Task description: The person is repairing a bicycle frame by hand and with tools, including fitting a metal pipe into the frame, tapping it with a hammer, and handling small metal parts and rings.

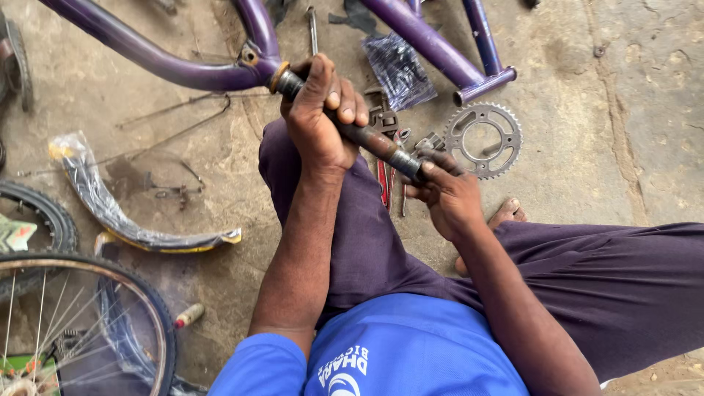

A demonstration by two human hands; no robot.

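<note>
Gripping a dark steel tube point(367, 138) near its upper end, the left hand point(319, 110) had its fingers curled tight around it. The right hand point(447, 194) pinched the tube's lower end, fingers closed about the tip. Held above the lap, the tube ran its long axis from ten o'clock, where it entered the purple bicycle frame point(220, 70), to four o'clock. A chainring point(484, 139) lay at the right hand's one o'clock, on the concrete floor point(587, 132).
</note>
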